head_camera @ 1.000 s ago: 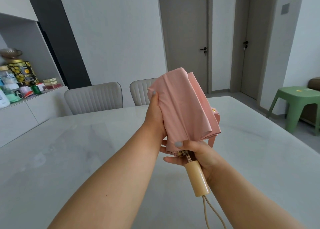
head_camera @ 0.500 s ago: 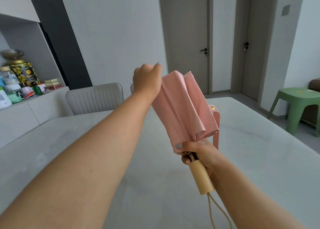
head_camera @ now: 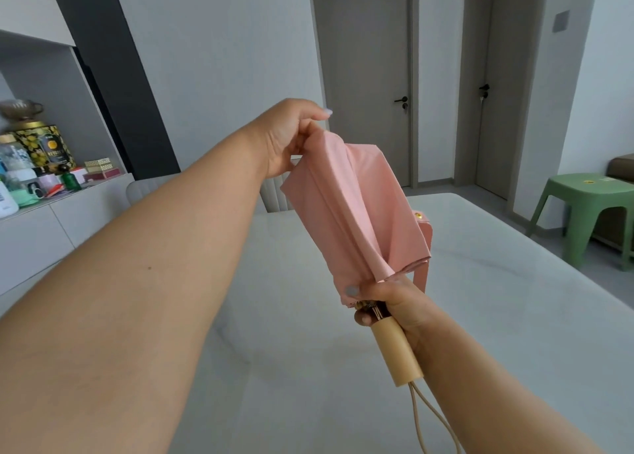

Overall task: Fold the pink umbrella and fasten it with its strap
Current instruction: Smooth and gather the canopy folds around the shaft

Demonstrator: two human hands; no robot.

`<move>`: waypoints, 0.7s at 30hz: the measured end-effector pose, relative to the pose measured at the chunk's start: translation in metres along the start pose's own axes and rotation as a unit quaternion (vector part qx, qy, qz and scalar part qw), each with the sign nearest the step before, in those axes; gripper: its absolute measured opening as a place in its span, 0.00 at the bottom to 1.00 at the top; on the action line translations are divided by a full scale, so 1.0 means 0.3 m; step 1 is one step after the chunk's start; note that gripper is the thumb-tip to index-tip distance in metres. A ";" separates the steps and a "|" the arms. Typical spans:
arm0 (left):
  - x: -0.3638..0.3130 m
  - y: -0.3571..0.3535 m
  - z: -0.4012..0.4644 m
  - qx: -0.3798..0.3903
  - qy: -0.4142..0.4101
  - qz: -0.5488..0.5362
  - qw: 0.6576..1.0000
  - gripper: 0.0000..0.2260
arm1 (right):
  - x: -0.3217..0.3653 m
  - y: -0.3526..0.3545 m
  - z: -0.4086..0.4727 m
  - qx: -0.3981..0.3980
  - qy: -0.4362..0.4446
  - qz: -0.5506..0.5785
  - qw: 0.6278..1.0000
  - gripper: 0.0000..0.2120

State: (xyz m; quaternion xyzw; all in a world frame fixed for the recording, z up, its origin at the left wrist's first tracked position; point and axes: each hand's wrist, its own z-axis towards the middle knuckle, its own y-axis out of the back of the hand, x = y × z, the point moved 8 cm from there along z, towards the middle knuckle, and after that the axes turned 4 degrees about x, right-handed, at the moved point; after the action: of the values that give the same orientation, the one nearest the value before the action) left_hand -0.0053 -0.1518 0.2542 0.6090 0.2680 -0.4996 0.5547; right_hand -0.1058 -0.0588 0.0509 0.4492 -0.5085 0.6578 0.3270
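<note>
Two hands hold the collapsed pink fabric umbrella (head_camera: pixel 356 213) above the pale marble worktop (head_camera: pixel 480 282). My right hand (head_camera: pixel 394 302) grips the canopy base above the handle; left hand (head_camera: pixel 291 134) fingers pinch a top fold. I judge it light, limp and slippery; its strap (head_camera: pixel 423 247) hangs unfastened.

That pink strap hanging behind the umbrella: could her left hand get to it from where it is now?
Probably yes. The left hand only pinches the canopy's top edge, and the strap hangs free on the far side of the pink umbrella, so it must let go and reach round.
</note>
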 end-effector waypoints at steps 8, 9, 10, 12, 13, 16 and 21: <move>0.024 0.019 -0.023 -0.001 -0.016 -0.121 0.992 0.16 | -0.018 -0.010 0.010 0.019 -0.002 0.019 1.000 0.20; 0.029 0.021 -0.027 0.001 -0.018 -0.143 0.990 0.17 | -0.017 -0.010 0.009 0.019 -0.001 0.019 1.000 0.19; 0.032 0.019 -0.030 0.004 -0.022 -0.161 0.987 0.17 | -0.017 -0.009 0.008 0.020 -0.001 0.018 1.000 0.19; 0.030 0.021 -0.033 -0.001 -0.032 -0.139 0.990 0.16 | -0.020 -0.009 0.010 0.024 -0.005 0.020 1.000 0.21; 0.028 0.021 -0.038 -0.013 -0.033 -0.110 0.993 0.15 | -0.022 -0.008 0.011 0.024 -0.010 0.018 1.000 0.22; 0.027 0.031 -0.038 -0.046 -0.047 -0.106 0.992 0.08 | -0.031 -0.001 0.017 0.015 -0.019 0.005 1.000 0.23; 0.024 0.033 -0.034 -0.065 -0.038 0.007 0.997 0.08 | -0.039 -0.003 0.018 0.025 -0.021 0.001 0.999 0.26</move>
State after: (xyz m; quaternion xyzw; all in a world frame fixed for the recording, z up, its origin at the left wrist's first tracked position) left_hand 0.0091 -0.1463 0.2506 0.5542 0.2749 -0.5001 0.6060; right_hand -0.0992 -0.0634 0.0410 0.4704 -0.4993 0.6608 0.3047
